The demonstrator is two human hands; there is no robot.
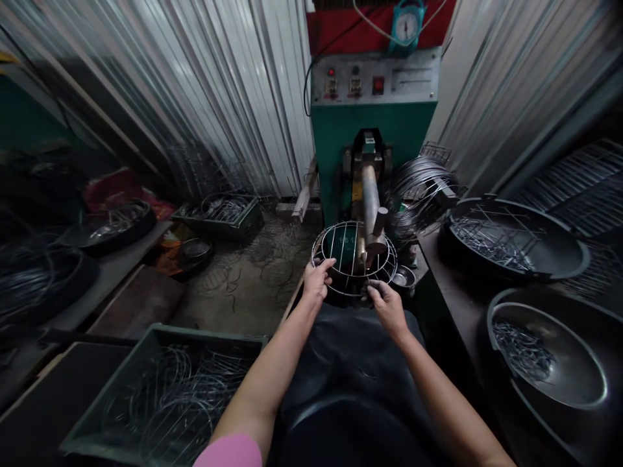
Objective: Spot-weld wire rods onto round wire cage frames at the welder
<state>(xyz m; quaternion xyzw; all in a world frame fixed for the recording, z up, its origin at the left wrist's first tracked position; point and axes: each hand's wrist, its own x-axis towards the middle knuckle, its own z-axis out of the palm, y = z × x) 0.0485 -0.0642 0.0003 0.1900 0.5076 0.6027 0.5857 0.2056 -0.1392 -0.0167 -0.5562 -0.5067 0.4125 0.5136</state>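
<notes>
A round wire grille (354,257) sits under the metal arm of a green welding machine (372,123). My left hand (317,280) grips the grille's left rim with curled fingers. At the near right rim, my right hand (386,303) pinches the grille, and it may also hold a thin wire piece, which I cannot make out. The machine's electrode arm (370,194) comes down onto the grille's middle. Both forearms reach forward over a dark apron on my lap.
A green crate of wire rings (165,389) stands at the lower left. Two black pans with short wire pieces (516,237) (545,353) sit at the right. A coil of wire (421,188) hangs beside the machine. Corrugated metal walls stand on both sides, and scrap wire lies on the floor.
</notes>
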